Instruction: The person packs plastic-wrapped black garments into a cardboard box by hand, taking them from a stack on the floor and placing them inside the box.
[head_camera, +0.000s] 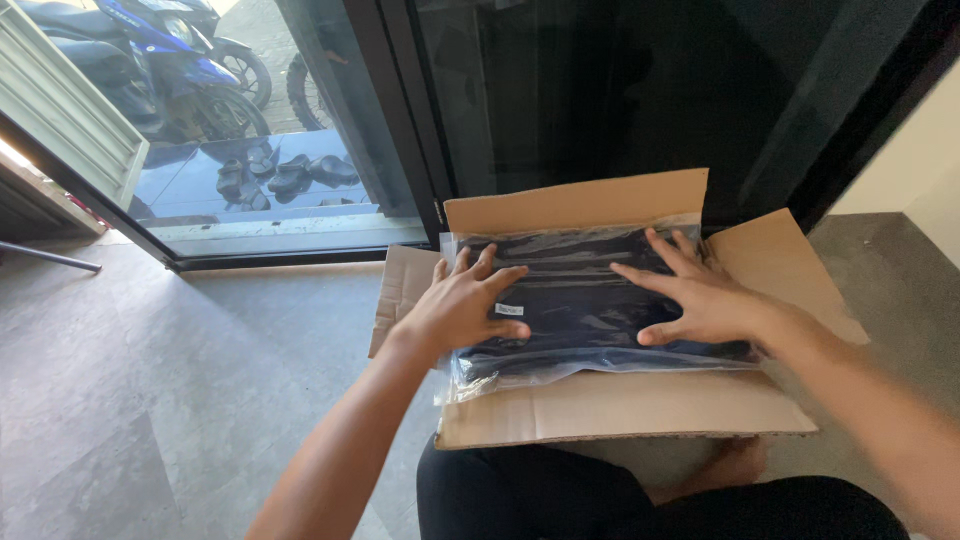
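Observation:
An open cardboard box with its flaps spread sits on the floor in front of my knees. Inside lies a clear plastic bag holding dark navy folded fabric, with a small white label near its left side. My left hand rests flat on the bag's left part, fingers spread, thumb near the label. My right hand presses flat on the bag's right part, fingers splayed toward the far flap. Neither hand is closed around anything.
A dark glass sliding door stands right behind the box. Through the glass at the left are a blue motorbike and several dark sandals on a step. Grey tiled floor spreads left. A cream wall is at right.

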